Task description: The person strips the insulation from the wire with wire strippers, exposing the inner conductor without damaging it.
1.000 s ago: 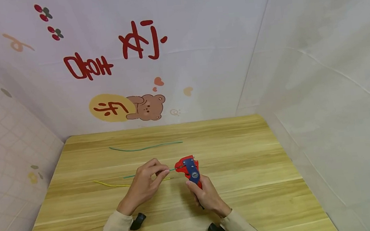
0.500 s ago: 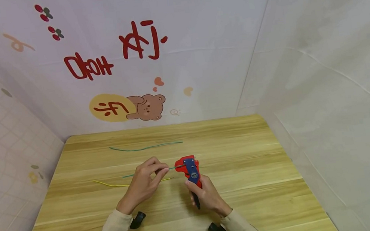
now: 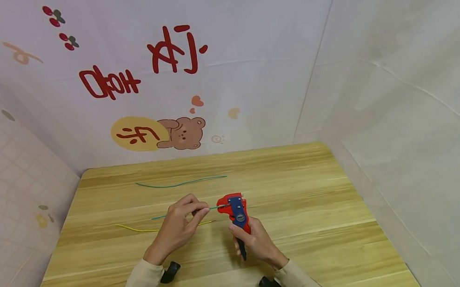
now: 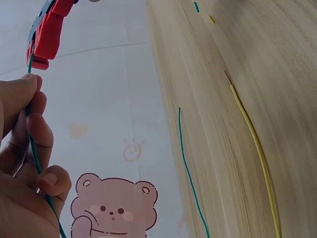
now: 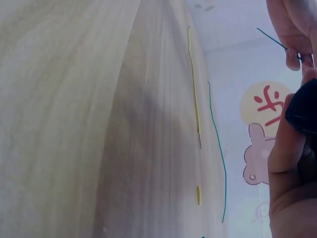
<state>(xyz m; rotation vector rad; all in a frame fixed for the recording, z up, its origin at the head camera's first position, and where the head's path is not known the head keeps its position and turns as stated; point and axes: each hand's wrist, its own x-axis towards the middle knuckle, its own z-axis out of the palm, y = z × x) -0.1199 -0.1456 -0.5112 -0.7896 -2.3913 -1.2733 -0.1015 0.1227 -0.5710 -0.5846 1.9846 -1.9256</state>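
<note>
My left hand [image 3: 181, 225] pinches a green wire [image 4: 34, 153] between thumb and fingertips, its tail trailing back past the palm. The wire's front end runs into the head of a red and blue wire stripper [image 3: 238, 208]; how deep it sits is hidden. Wrapped round the stripper's handles is my right hand [image 3: 259, 241], with one black handle [image 3: 242, 249] showing beside the thumb. A yellow wire [image 4: 260, 148] lies on the table below the left hand, with bare strands at one end. Only part of the right hand and a black handle [image 5: 303, 108] show in the right wrist view.
A second green wire [image 3: 175, 185] lies farther back on the wooden table [image 3: 302, 187]. Short green [image 4: 196, 7] and yellow [image 4: 212, 20] offcuts rest near the yellow wire's bare end. A printed cloth wall [image 3: 249, 90] stands behind the table.
The stripper's black handle has swung left, away from the right palm, and more of it shows. The left hand and green wire have barely shifted.
</note>
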